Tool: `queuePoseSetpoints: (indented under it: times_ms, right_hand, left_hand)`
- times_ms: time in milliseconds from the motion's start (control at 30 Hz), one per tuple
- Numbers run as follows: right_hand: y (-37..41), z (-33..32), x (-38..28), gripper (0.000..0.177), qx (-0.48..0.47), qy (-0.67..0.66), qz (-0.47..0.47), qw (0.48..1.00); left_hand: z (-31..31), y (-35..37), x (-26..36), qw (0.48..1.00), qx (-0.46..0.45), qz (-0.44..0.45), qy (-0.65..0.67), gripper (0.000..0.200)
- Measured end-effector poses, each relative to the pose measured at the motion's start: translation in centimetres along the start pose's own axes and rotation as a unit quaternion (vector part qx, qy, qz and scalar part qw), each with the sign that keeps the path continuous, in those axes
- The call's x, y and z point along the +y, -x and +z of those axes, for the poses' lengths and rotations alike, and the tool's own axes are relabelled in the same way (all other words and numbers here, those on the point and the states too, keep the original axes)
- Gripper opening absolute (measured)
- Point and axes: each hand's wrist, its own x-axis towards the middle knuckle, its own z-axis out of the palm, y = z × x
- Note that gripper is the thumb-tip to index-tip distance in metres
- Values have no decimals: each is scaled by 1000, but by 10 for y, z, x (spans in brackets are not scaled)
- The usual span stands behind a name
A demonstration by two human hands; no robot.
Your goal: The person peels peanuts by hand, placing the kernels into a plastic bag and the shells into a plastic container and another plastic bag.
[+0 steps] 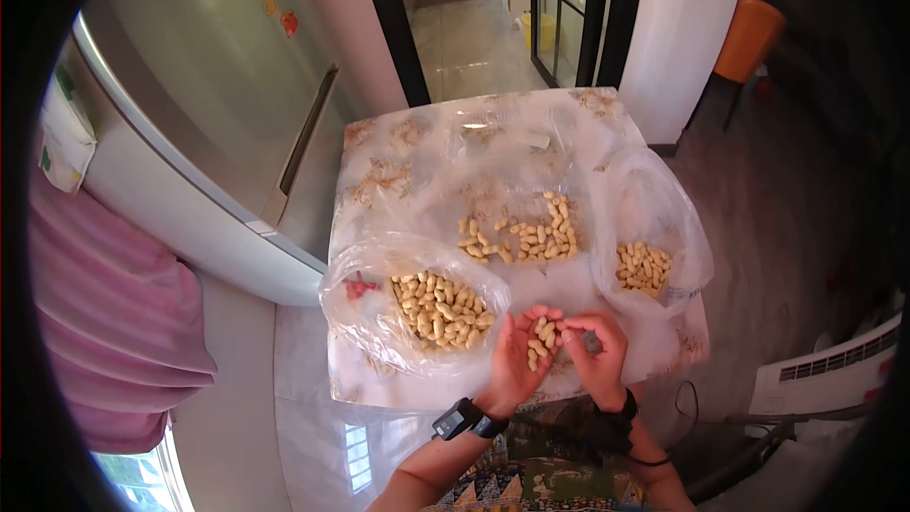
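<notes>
Loose peanut pile: unshelled pods (545, 245) lay on the counter (540, 292); this pile was the landmark.
Left plastic bag: the clear bag (374, 353) stood open left of the pile and nearer the person, with many unshelled peanuts (441, 310) inside.
Right plastic bag: another open clear bag (684, 228), right of the pile, held fewer pods (645, 270).
Left hand: nearer the person than the pile, the left hand (517, 367) lay palm up, its grip loosely cupped beneath several peanuts (542, 339).
Right hand: the right hand (604, 358) had thumb and fingertips at those peanuts; whether its grip was clamped on one, I could not tell.
Palm handling: probably best done with the left palm level and the pods spread for viewing, the right fingertips moving them singly and lightly to spare the shells.
Markings: a reddish patch (360, 286) at the left plastic bag and the wrist device (457, 419) showed no readable writing; no brand could be read on the refrigerator (218, 66).
</notes>
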Motion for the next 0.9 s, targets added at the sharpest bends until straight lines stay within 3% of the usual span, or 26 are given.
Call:
queuePoseSetpoints:
  times_ms: [200,433,667,767,900]
  right_hand:
    - [0,-3,2,16,0,26,-52,998]
    - [-82,-13,-62,15,-55,105,-102,988]
    - [-143,16,-10,19,-117,162,-88,976]
    - [-160,36,35,19,-188,230,-101,949]
    - [-164,48,44,15,-241,312,-42,918]
  left_hand:
    - [6,2,0,1000,10,1,-5,51]
    - [-5,-2,-2,1000,-6,-7,-13,48]
    - [-1,0,0,1000,19,0,-19,47]
    - [-5,2,-4,1000,6,-5,-26,46]
    - [-6,2,-5,999,20,-3,-32,46]
